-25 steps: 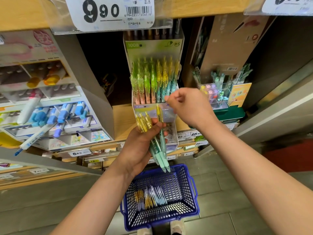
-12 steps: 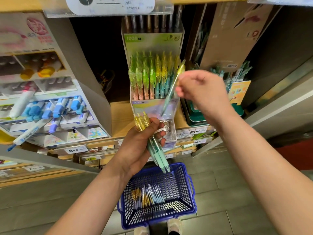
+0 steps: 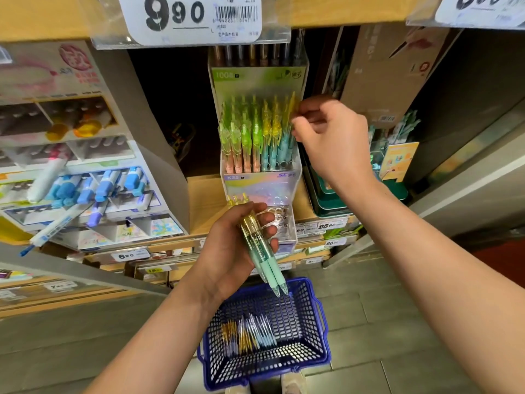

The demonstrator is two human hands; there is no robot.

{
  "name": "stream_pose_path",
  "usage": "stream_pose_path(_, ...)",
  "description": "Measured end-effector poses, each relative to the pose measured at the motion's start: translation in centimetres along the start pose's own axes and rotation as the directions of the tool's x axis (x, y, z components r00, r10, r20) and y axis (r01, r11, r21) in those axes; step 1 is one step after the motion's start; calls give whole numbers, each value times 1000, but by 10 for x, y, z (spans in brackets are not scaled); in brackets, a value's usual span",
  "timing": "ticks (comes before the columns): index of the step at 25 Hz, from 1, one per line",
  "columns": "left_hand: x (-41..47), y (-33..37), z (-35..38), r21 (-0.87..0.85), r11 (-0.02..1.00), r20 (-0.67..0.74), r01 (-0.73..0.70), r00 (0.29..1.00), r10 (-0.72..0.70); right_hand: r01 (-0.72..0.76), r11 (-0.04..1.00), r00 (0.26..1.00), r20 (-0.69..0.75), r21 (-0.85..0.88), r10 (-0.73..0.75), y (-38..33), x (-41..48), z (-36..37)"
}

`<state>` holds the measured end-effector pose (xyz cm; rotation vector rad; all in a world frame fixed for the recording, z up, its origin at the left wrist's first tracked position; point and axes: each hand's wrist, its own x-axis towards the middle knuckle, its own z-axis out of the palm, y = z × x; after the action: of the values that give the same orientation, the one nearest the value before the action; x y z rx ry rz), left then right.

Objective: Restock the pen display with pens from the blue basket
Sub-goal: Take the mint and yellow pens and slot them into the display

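My right hand [image 3: 333,141] pinches a pen [image 3: 291,107] at display's [image 3: 255,77] 3 o'clock; left hand [image 3: 227,253] grips pens [image 3: 260,245]; basket [image 3: 301,314] at 6 o'clock.

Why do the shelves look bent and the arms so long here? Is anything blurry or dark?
Head view: the wide-angle lens tilts the shelves and stretches both forearms; the right hand, pinching a pen at the pen display, is slightly smeared; the gap left of the display is in deep shadow; the left hand, its pens and the blue basket look fairly sharp.
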<state>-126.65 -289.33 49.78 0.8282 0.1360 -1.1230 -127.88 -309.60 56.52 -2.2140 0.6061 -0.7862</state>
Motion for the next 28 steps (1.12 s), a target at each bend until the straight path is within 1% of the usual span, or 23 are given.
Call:
stream_pose_path(3,0,2,0,-12,1000,0,5,1000,-5,19,998,998,55,-67,-15,7,-5,7)
stream_pose_path(7,0,3,-1,-23,1000,12,6,1000,-6,-2,994,998,58,-110,9,11,-5,9)
stream_pose_path(10,1,3,0,-18,1000,10,-10,1000,10,-47,988,992,111,-147,64,13,-8,9)
stream_pose_path(14,2,1,-5,78,994,-1,-72,997,73,-127,977,979,139,-170,152,12,-21,5)
stream_pose_path(15,2,1,-6,109,990,-1,-91,996,92,-156,974,968,170,-164,184,9,-26,3)
stream_pose_path(16,3,0,-7,136,985,5,-108,994,109,-186,971,944,246,-153,220,6,-31,2)
stream_pose_path(17,3,-1,-7,159,980,10,-122,993,122,-220,965,895,364,-143,258,2,-38,2)
stream_pose_path(19,4,-3,-6,208,969,12,-137,990,138,-298,944,740,590,-142,323,-6,-52,3)
stream_pose_path(20,4,-4,-6,229,963,9,-140,990,142,-347,929,683,645,-127,343,-9,-56,5)
stream_pose_path(21,4,-5,-6,246,959,0,-140,989,145,-397,913,656,665,-98,357,-11,-59,6)
stream_pose_path(24,4,-9,-6,302,943,-44,-139,986,159,-487,872,640,661,-44,391,-9,-59,6)
stream_pose_path(25,3,-10,-6,322,936,-48,-142,985,166,-514,857,621,670,-42,406,-9,-59,6)
stream_pose_path(28,1,-14,-4,383,908,-15,-168,982,188,-607,793,520,729,-51,445,-6,-59,3)
